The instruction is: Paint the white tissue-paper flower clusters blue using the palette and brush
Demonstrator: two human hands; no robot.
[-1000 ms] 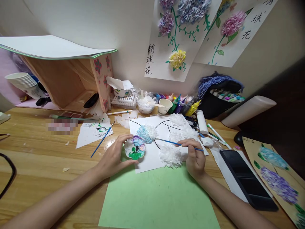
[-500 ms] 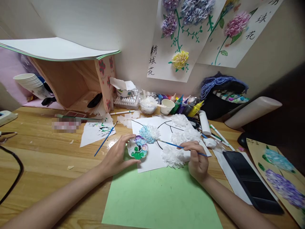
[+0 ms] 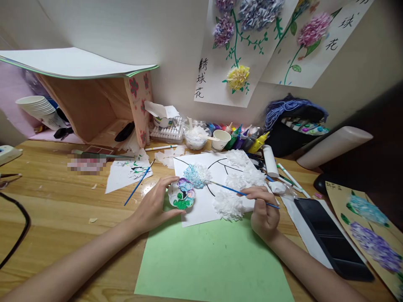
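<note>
My right hand (image 3: 263,212) is closed on a thin blue paintbrush (image 3: 234,191) whose tip rests on a pale blue tissue flower (image 3: 195,175). That flower sits on a white sheet (image 3: 201,207) with black stem lines and several white tissue flowers (image 3: 229,204). My left hand (image 3: 154,205) curls round the edge of a small round paint palette (image 3: 181,194) with purple, blue and green paint, thumb and fingers touching its rim. A light green sheet (image 3: 208,262) lies under the white one, close to me.
A second blue brush (image 3: 139,182) lies by a paint-smeared scrap (image 3: 127,171). Paint bottles (image 3: 244,140), a paper cup (image 3: 219,139) and a bowl (image 3: 195,138) line the wall. A black tablet (image 3: 330,237) and a painted brown sheet (image 3: 368,226) lie on the right; a wooden shelf (image 3: 91,105) stands on the left.
My right hand has slid slightly right and toward me with the brush, the tip staying at the blue flower. My left hand stays on the palette.
</note>
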